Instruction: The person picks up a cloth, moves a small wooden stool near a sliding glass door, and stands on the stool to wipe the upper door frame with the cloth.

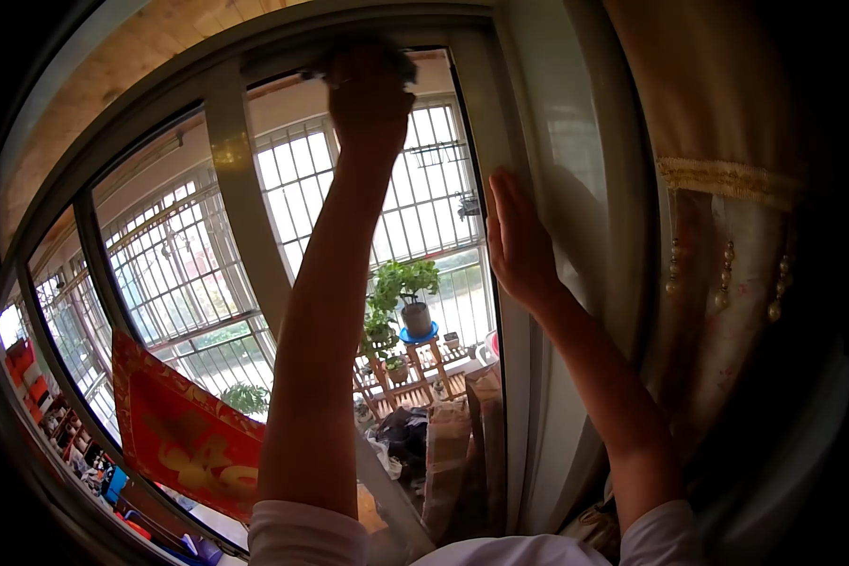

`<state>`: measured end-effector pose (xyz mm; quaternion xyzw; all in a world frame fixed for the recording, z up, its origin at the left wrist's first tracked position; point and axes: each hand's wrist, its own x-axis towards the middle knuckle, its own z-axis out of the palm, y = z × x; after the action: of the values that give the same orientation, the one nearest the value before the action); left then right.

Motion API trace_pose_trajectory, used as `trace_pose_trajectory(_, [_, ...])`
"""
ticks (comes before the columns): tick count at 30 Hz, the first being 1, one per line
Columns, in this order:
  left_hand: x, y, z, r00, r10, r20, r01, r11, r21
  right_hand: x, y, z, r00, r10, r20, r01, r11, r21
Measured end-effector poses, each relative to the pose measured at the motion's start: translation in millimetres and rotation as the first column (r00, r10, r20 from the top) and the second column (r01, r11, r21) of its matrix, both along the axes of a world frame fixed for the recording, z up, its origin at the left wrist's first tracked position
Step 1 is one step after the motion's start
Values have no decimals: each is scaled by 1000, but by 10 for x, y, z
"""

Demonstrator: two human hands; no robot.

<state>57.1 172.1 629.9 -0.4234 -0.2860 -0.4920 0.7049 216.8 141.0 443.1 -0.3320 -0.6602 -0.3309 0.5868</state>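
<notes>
Behind a barred window (293, 179), the left hand (370, 94) clutches a dark, blurred wad (406, 69) at the door's (484, 113) top edge, arm raised to reach, while the right hand (521, 247), fingers together, lies flat against the frame, probably for balance.

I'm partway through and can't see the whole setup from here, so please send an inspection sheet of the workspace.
Surface: upright glass pane in a pale frame; too backlit to judge smears.
Job's things: dark bunched item, possibly cloth, at the pane's top edge.
Clutter: beyond the glass, a dark heap low down and a potted plant on a blue saucer.
Grippers: left hand raised, holding the dark item; right hand open, against the frame's side.
Cables: nothing seen.
Surroundings: red banner at left, curtain with beaded strings at right, barred windows beyond.
</notes>
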Motion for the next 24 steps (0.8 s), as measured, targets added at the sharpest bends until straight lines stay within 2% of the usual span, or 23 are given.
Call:
trace_pose_trajectory(2, [252, 63, 41, 984, -151, -91, 148, 988, -33, -3, -3, -8, 995, 88, -38, -84, 992, 95])
trace_pose_trajectory(3, [349, 40, -7, 978, -181, -104, 167, 977, -136, -23, -23, 1, 984, 169, -61, -158, 976, 150])
trace_pose_trajectory(4, [482, 95, 34, 981, -170, -96, 165, 984, -61, -29, -61, 10, 985, 164, -63, -153, 977, 148])
trace_pose_trajectory(7, [651, 111, 39, 969, -164, -184, 152, 986, -74, -25, -143, 54, 953, 292, -82, -268, 937, 223])
trace_pose_trajectory(9, [709, 135, 20, 958, -154, -241, 108, 975, -192, -10, -172, 65, 943, 319, -90, -293, 929, 225])
trace_pose_trajectory(10, [710, 149, -9, 957, -156, -243, 110, 975, -195, -2, -183, 66, 931, 353, -96, -325, 918, 228])
trace_pose_trajectory(12, [645, 110, -155, 890, -284, -357, 164, 929, -331, 9, -208, 74, 938, 334, -91, -308, 925, 223])
trace_pose_trajectory(13, [620, 87, -250, 890, -282, -358, 159, 929, -335, 14, -212, 82, 946, 314, -80, -290, 930, 225])
trace_pose_trajectory(15, [549, 2, -498, 850, -292, -439, 45, 870, -490, 37, -184, 75, 949, 306, -75, -282, 932, 229])
trace_pose_trajectory(16, [487, -97, -615, 804, -347, -483, 34, 837, -546, 38, -169, 64, 954, 293, -65, -270, 933, 239])
trace_pose_trajectory(18, [387, -237, -694, 798, -415, -438, 36, 757, -653, 20, -160, 46, 946, 310, -99, -283, 934, 219])
trace_pose_trajectory(20, [281, -214, -683, 769, -639, -5, 352, 431, -831, 9, -132, 35, 921, 365, -133, -317, 905, 284])
trace_pose_trajectory(21, [189, -240, -686, 492, -762, 421, 549, -103, -829, 15, -113, 44, 911, 389, -134, -344, 899, 271])
trace_pose_trajectory(22, [94, -266, -691, 94, -612, 785, 623, -579, -526, 11, -101, 42, 910, 393, -132, -349, 898, 267])
trace_pose_trajectory(24, [6, -315, -756, -151, -417, 896, 511, -809, -291, -6, -117, 71, 873, 444, -202, -404, 890, 212])
